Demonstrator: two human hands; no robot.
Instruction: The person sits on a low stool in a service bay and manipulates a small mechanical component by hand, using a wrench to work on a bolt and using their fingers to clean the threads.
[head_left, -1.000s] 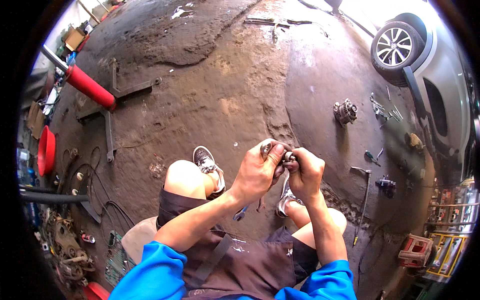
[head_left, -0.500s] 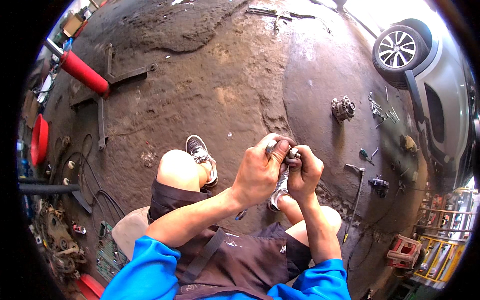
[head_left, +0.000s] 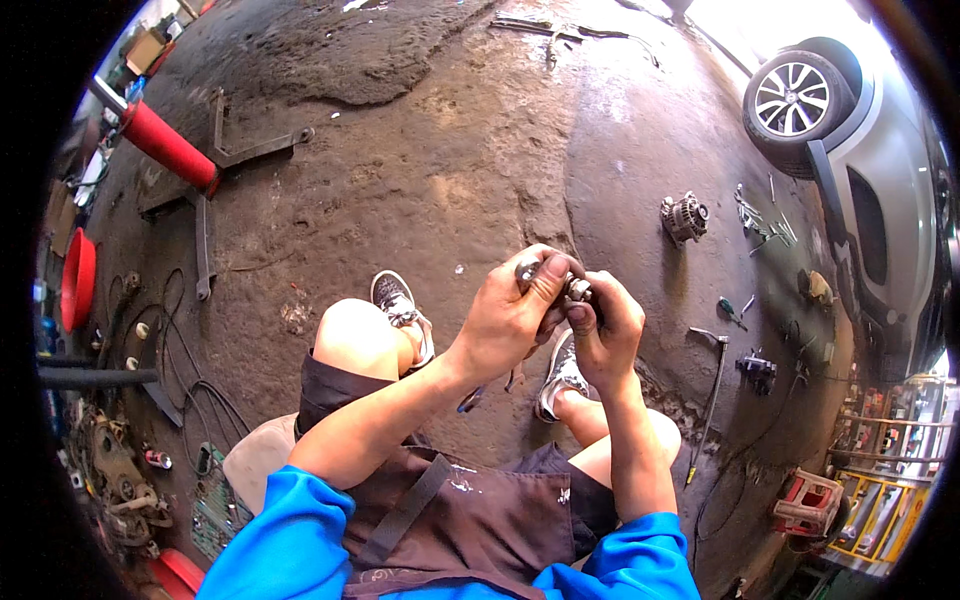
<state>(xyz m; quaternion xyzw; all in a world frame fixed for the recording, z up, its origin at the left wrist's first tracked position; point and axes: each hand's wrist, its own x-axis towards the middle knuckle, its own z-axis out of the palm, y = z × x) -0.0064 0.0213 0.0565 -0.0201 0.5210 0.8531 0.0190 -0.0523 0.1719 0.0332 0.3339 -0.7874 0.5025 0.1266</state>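
Hands [head_left: 560,315] gripping metal part [head_left: 572,287], open floor [head_left: 420,170] around

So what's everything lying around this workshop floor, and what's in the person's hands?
small metal part: one, grey, gripped between both hands
alternator: one, silver, on floor right of hands
hammer: one, dark, floor by right knee
car: one, silver, top right
red cylinder: one, upper left
red basin: one, left edge
red crate: one, lower right
left hand: holding part
right hand: holding part
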